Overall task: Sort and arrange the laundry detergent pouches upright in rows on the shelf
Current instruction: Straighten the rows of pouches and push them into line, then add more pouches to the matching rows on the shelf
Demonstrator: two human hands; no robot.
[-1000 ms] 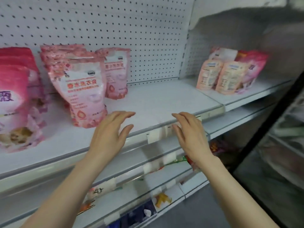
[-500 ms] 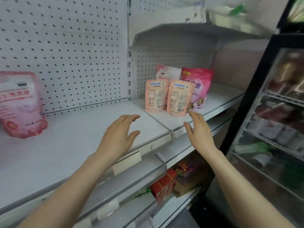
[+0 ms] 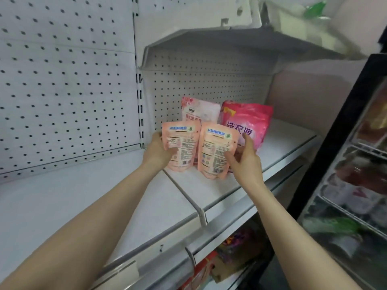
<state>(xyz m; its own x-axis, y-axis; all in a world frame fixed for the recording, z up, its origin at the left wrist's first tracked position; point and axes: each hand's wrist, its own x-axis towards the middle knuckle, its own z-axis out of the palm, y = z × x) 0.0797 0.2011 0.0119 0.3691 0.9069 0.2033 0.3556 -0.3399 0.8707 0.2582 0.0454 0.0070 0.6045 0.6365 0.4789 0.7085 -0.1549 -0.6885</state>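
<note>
Two small peach pouches stand upright side by side on the right shelf section (image 3: 278, 151), printed backs facing me. My left hand (image 3: 158, 150) grips the left peach pouch (image 3: 182, 141), thumb across its front and fingers behind its left edge. My right hand (image 3: 244, 155) grips the right peach pouch (image 3: 216, 147), thumb on its front, fingers behind its right edge. Behind them stand a pale pink floral pouch (image 3: 199, 110) and a bright pink pouch (image 3: 249, 120) with purple lettering, both partly hidden.
White pegboard (image 3: 69, 84) backs the shelving. An upper shelf (image 3: 230, 38) overhangs the pouches. The left shelf section (image 3: 62, 197) joins the right at a seam. Packaged goods (image 3: 226, 260) sit on the lower shelf. A black-framed glass cooler (image 3: 343, 147) stands at right.
The view has swung right, away from the large pink pouches on the left. Both hands have reached forward from the shelf edge and taken hold of the two peach pouches.
</note>
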